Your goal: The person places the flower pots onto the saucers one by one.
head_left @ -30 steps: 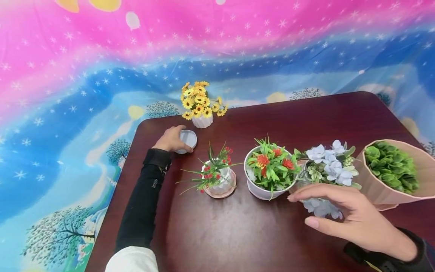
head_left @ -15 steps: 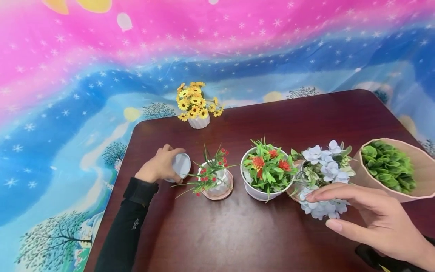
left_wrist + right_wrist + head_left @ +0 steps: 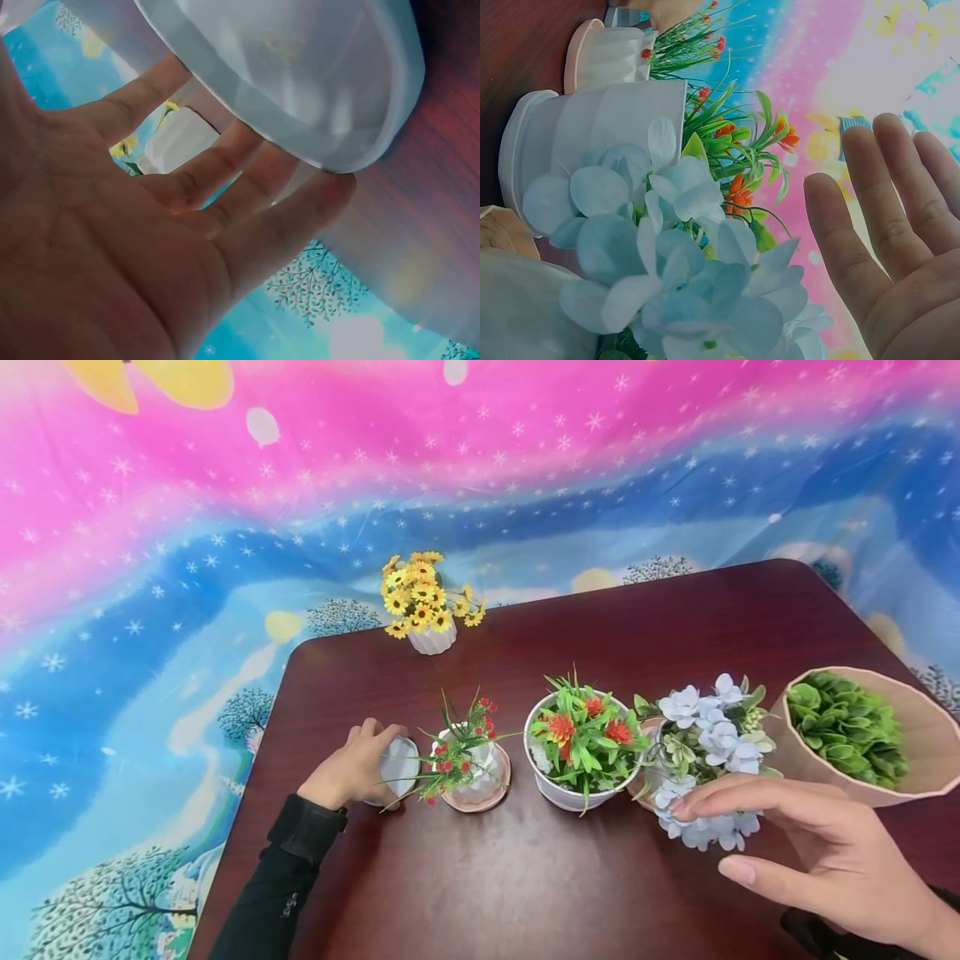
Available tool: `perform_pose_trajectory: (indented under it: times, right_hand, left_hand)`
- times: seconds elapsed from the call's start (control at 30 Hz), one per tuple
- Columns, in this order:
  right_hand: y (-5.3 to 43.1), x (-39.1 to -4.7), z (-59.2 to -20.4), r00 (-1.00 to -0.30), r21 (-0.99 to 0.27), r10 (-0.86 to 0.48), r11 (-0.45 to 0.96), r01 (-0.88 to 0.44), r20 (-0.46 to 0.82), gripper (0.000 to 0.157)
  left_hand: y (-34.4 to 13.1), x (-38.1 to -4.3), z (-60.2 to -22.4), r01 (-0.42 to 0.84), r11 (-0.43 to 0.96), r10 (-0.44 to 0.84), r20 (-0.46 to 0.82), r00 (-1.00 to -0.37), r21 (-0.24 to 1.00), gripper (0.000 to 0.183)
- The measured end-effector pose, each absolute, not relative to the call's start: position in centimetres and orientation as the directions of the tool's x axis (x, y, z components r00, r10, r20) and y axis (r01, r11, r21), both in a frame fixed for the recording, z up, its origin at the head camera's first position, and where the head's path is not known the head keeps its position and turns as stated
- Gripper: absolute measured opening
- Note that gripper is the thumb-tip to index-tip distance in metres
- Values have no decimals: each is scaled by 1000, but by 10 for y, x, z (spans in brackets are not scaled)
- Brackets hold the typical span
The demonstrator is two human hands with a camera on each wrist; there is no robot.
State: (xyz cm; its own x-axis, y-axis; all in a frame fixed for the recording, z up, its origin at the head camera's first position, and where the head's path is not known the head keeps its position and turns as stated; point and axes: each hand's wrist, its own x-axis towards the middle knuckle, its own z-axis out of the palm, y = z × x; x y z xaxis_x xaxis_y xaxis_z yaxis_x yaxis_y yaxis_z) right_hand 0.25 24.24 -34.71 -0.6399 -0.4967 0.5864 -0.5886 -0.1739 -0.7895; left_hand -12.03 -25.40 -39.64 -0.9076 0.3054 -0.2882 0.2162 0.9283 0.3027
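Note:
My left hand [image 3: 351,767] holds a small white saucer [image 3: 401,763] between thumb and fingers, low over the table's left side. In the left wrist view the fingertips lie along the rim of the saucer [image 3: 360,157]. Just right of it stands a white pot with red-berried sprigs [image 3: 468,760] on a pinkish saucer [image 3: 491,797]. My right hand [image 3: 832,852] hovers with relaxed, spread fingers over the front of the pale blue flowers [image 3: 716,743]. The right wrist view shows the fingers [image 3: 900,217] of that hand beside the blue flowers [image 3: 690,277], holding nothing.
Yellow daisies in a white pot [image 3: 432,639] stand near the back edge. A white pot [image 3: 551,789] with orange flowers is mid-table, and a large pinkish pot [image 3: 926,735] with green leaves stands far right. A printed cloth [image 3: 480,502] hangs behind the table [image 3: 525,893].
My left hand has brought the white saucer from near the yellow daisies toward me, to beside the red-berried pot. The right hand has shifted slightly right. The head view has shifted a little.

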Motion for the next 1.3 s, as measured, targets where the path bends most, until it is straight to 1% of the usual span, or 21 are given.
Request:
perform_pose_trajectory:
  times: [0.1, 0.17, 0.2, 0.27, 0.37, 0.43, 0.53, 0.6, 0.67, 0.77, 0.83, 0.93, 1.03, 1.13, 1.23, 1.27, 1.3]
  right_hand:
    - [243, 3, -347, -644, -791, -494, -170, -587, 584, 55]
    - [243, 3, -345, -641, -787, -490, -173, -593, 590, 53]
    - [243, 3, -344, -637, -782, -486, -181, -596, 598, 52]
    - [244, 1, -342, -623, -769, -479, -207, -605, 619, 49]
    - [244, -1, -340, -601, -749, -469, -243, -616, 647, 47]
    - [246, 0, -341, -606, -751, -464, -241, -615, 645, 47]
    - [248, 3, -344, -632, -767, -454, -220, -603, 628, 49]
    - [250, 8, -346, -650, -776, -441, -214, -594, 619, 51]
    - [250, 12, -348, -665, -783, -427, -213, -585, 613, 51]
    - [248, 15, -350, -655, -767, -408, -246, -592, 636, 47]
    - [246, 16, -350, -648, -757, -397, -264, -598, 650, 44]
    - [245, 15, -350, -633, -742, -390, -294, -603, 669, 42]
    - [247, 17, -351, -650, -753, -385, -271, -599, 655, 43]
    - [248, 19, -351, -667, -766, -382, -245, -594, 640, 45]
    - [247, 18, -350, -661, -761, -383, -245, -601, 645, 44]
    - [246, 18, -350, -659, -760, -385, -249, -600, 646, 44]
    - [245, 17, -350, -654, -757, -387, -257, -601, 650, 44]
  left_hand:
    - [-255, -126, -391, 239, 924, 326, -289, -900, 299, 105]
    - [-256, -137, -385, 241, 914, 337, -281, -899, 325, 110]
    - [-257, -145, -382, 239, 908, 339, -269, -901, 343, 113]
    - [-258, -168, -378, 235, 895, 337, -229, -913, 380, 111]
    - [-253, -209, -376, 198, 880, 300, -182, -936, 431, 102]
    - [-246, -238, -379, 161, 876, 262, -167, -951, 454, 99]
    - [-232, -276, -388, 78, 856, 191, -174, -966, 511, 101]
    - [-225, -296, -396, 12, 829, 139, -185, -973, 559, 103]
    - [-220, -311, -405, -46, 778, 96, -192, -977, 627, 101]
    - [-218, -323, -417, -137, 686, 14, -201, -979, 715, 98]
    - [-217, -326, -423, -158, 618, -25, -182, -983, 770, 97]
    - [-216, -327, -426, -142, 539, -55, -133, -990, 831, 96]
    - [-214, -327, -425, -98, 483, -47, -86, -995, 870, 94]
    - [-210, -325, -422, -66, 456, -41, -53, -998, 888, 94]
    - [-206, -322, -419, -49, 415, -39, -36, -999, 908, 94]
    - [-204, -321, -418, -43, 362, -28, -35, -999, 931, 93]
    - [-203, -320, -417, -45, 278, -15, -42, -999, 960, 91]
